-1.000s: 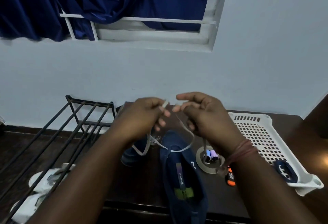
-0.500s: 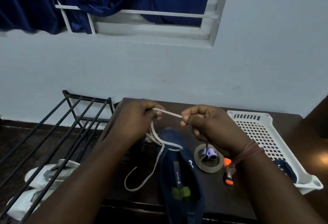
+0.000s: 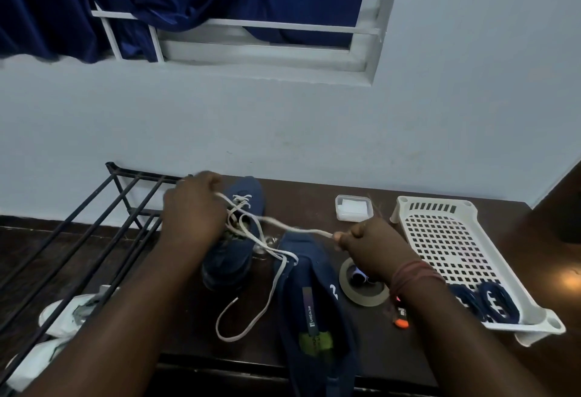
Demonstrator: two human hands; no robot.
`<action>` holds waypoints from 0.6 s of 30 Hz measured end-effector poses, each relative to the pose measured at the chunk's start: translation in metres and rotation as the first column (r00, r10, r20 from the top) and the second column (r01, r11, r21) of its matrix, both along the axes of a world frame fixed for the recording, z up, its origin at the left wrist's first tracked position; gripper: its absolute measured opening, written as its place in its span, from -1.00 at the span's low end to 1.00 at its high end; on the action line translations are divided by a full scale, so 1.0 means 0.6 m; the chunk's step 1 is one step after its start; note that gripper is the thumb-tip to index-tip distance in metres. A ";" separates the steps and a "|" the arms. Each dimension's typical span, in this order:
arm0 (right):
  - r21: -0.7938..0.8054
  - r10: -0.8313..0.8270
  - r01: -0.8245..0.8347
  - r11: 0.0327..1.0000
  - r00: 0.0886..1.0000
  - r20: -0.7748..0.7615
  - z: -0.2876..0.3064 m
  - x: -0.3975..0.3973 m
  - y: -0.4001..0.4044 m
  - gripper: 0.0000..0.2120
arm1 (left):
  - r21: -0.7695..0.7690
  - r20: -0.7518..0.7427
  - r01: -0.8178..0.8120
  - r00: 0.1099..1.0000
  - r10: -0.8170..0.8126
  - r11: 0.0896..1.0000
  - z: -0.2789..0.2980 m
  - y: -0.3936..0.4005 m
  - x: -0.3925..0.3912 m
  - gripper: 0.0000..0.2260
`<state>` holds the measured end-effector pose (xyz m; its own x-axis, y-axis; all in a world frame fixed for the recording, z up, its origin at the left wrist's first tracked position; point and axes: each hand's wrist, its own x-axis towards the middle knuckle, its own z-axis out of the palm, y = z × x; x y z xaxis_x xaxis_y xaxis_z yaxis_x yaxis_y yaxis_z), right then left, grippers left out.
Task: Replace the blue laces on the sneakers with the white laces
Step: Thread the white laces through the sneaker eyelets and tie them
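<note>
Two navy sneakers stand on the dark table. The far sneaker [image 3: 243, 205] carries white lacing near its toe. The near sneaker [image 3: 314, 312] points away from me, its tongue showing. A white lace [image 3: 283, 224] stretches taut between my hands, and its loose end loops on the table [image 3: 239, 324]. My left hand [image 3: 191, 208] grips one part of the lace over the far sneaker. My right hand [image 3: 374, 246] pinches the other part, right of the near sneaker's toe. Blue laces [image 3: 484, 302] lie in the white tray.
A white perforated tray [image 3: 446, 239] sits at the right. A small clear box [image 3: 353, 207], a tape roll [image 3: 361, 286] and an orange-tipped tool [image 3: 401, 318] lie near it. A black metal rack [image 3: 94, 224] stands at left over white shoes [image 3: 63, 318].
My hands have moved apart, the right one down and rightward, drawing the white lace taut. The view has tilted, so the far sneaker and the clear box now show.
</note>
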<state>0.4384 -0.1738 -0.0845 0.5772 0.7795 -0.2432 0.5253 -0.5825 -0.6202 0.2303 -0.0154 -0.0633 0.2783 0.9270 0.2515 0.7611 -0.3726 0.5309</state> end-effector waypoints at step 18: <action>0.288 0.102 0.073 0.955 0.830 -0.548 -0.010 -0.028 0.011 -0.78 | -0.165 0.111 0.701 0.712 -0.693 0.693 -0.061 -0.082 0.097 -0.54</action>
<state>0.4214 -0.1675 -0.0904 0.4019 0.8709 -0.2829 0.0504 -0.3296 -0.9428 0.2883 -0.0644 -0.1001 0.8576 0.4990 0.1245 0.3003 -0.6823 0.6665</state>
